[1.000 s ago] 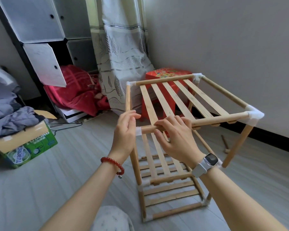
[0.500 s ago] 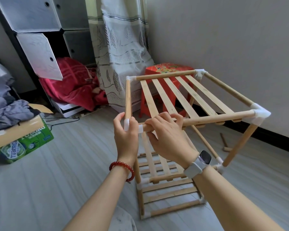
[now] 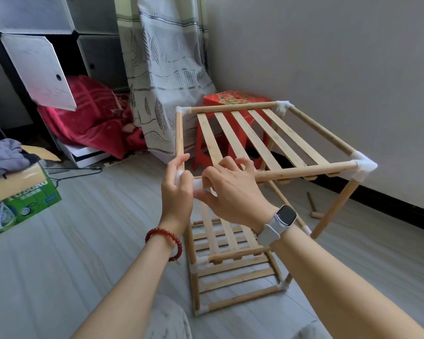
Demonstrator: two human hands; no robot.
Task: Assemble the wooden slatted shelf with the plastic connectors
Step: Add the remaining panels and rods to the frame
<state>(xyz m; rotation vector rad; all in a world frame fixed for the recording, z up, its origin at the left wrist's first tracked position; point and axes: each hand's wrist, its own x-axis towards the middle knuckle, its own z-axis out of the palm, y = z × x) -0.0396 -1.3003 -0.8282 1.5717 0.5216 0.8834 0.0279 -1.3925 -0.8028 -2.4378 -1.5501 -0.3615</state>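
Observation:
The wooden slatted shelf [image 3: 257, 140] stands on the floor with its top tier of slats level and two lower tiers beneath. White plastic connectors join the rods at the corners, such as the near right one [image 3: 364, 167]. My left hand [image 3: 178, 189] grips the white connector [image 3: 198, 184] at the near left corner, which it mostly hides. My right hand [image 3: 233, 192] curls around the near front rod [image 3: 304, 171] right beside that connector, thumb under it.
A red plastic stool [image 3: 233, 99] stands behind the shelf by the curtain [image 3: 162, 69]. Loose wooden pegs [image 3: 313, 206] lie on the floor near the wall. A green cardboard box [image 3: 17, 201] sits left, with a cube cabinet [image 3: 47, 57] and red blanket behind.
My left hand has closed over the near left corner connector. My right hand slid left along the front rod toward it. The view shifted slightly.

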